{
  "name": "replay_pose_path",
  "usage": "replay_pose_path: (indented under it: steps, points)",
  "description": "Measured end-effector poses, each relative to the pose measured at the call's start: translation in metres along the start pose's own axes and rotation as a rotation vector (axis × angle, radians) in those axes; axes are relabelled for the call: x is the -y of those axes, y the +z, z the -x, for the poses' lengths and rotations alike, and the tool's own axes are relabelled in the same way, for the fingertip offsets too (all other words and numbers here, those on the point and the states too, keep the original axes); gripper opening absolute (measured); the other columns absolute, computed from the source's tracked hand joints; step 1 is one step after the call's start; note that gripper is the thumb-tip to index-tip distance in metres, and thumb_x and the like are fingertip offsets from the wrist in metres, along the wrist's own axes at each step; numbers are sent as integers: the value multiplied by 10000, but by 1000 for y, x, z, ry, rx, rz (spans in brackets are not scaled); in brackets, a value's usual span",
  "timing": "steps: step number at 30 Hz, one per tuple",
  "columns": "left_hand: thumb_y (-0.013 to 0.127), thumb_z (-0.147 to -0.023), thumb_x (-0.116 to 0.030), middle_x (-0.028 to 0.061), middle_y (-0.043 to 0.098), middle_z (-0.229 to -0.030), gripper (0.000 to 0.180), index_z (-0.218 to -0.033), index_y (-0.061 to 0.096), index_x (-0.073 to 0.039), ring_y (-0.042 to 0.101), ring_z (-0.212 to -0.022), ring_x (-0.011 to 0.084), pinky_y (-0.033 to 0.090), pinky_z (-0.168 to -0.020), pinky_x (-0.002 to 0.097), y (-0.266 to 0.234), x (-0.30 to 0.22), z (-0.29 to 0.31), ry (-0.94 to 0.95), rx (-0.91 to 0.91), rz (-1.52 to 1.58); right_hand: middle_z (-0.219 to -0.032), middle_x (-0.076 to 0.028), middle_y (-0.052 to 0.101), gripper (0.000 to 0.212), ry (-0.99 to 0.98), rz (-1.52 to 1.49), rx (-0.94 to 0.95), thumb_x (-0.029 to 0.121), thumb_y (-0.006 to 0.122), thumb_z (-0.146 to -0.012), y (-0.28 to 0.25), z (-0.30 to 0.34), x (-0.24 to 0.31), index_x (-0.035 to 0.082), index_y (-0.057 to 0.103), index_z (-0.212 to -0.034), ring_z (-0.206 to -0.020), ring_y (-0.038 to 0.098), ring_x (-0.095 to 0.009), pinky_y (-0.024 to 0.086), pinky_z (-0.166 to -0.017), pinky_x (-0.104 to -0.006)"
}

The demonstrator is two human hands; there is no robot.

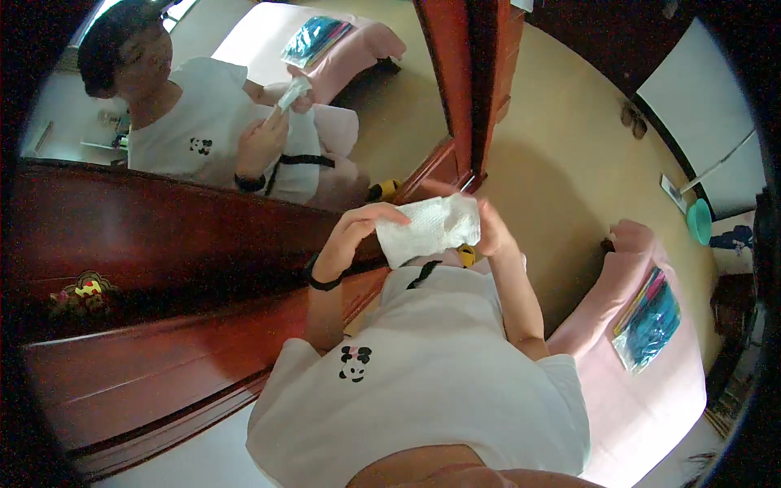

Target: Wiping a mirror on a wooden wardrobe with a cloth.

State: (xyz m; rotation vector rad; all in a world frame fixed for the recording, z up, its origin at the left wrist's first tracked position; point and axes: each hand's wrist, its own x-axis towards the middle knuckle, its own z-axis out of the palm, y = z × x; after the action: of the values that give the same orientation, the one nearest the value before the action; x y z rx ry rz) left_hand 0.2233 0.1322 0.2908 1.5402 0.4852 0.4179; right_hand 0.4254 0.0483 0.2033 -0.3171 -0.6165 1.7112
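In front of my body, a white, bumpy-textured paper towel (427, 228) is stretched between my two hands. My left hand (345, 241), with a black band on its wrist, grips the towel's left edge, its fingers lying over the top. At the opposite end, my right hand (495, 231) pinches the towel's crumpled corner; part of its fingers is hidden. A large mirror (399, 114) ahead and to the left reflects both hands holding the towel.
Dark red wooden furniture (163, 236) frames the mirror, with a small ornament (91, 290) on its face. To the right stands a pink-covered bed (679, 390) bearing a plastic-wrapped blue packet (651, 321). Farther off are a teal basin (699, 222), a mop (674, 193) and slippers (633, 119).
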Motion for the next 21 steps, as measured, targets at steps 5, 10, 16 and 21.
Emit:
replay_pose_path:
  steps: [5, 10, 16, 21]
  points:
    - [473, -760, -13, 118, 542, -993, 263, -1015, 487, 52, 503, -943, 192, 350, -848, 279, 13, -8, 4, -83, -88, -328, -1014, -78, 570, 422, 406, -88, -289, 202, 610, -744, 18, -6, -11, 24, 488, -1106, -891, 563, -199, 452, -781, -313]
    - [522, -718, -22, 146, 512, -1070, 353, -1067, 485, 7, 407, -1080, 330, 291, -918, 401, 18, -53, 25, 299, -588, -1215, -951, -67, 573, 294, 211, -28, -624, 238, 537, -795, 28, -27, 21, 75, 503, -1037, -819, 579, -210, 484, -731, -387]
    - [407, -869, -151, 223, 435, -1168, 253, -1047, 476, 14, 285, -1180, 404, 250, -940, 499, -40, -68, 98, 868, -1477, -1596, -970, -43, 531, 313, -790, 116, -772, 232, 482, -844, 30, -98, 67, 47, 461, -1096, -820, 530, -146, 451, -699, -307]
    - [370, -879, -180, 250, 286, -1283, 378, -1194, 364, 29, 163, -1224, 432, 150, -969, 538, -51, -45, 74, 545, -1490, -1786, -1390, -170, 41, 570, -833, 903, -718, 204, 402, -873, -29, -191, -3, -19, 117, -1313, -1291, 4, -241, -3, -1031, -323]
